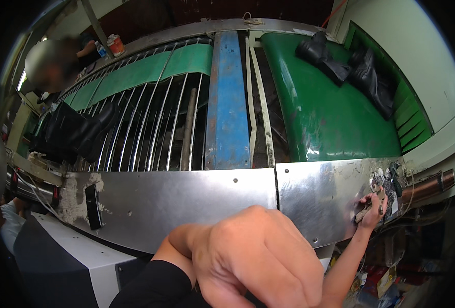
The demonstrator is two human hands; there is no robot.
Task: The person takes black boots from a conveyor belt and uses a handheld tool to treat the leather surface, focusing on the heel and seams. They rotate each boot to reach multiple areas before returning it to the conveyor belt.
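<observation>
Cans, two of them, one red-and-white [116, 45] and one bluish [100, 50], stand at upper left on the machine's rim. Your left hand [258, 256] fills the lower centre, curled shut, holding nothing visible. Your right hand [372, 208] at right grips a small brownish tool [369, 204] against the steel panel [186, 200]. Two black boots [348, 69] lie on the green belt [325, 113], upper right.

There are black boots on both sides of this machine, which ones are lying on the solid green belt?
The pair of black boots at the upper right lies on the solid green belt. The other black boots, at left, rest on the metal bars.
</observation>
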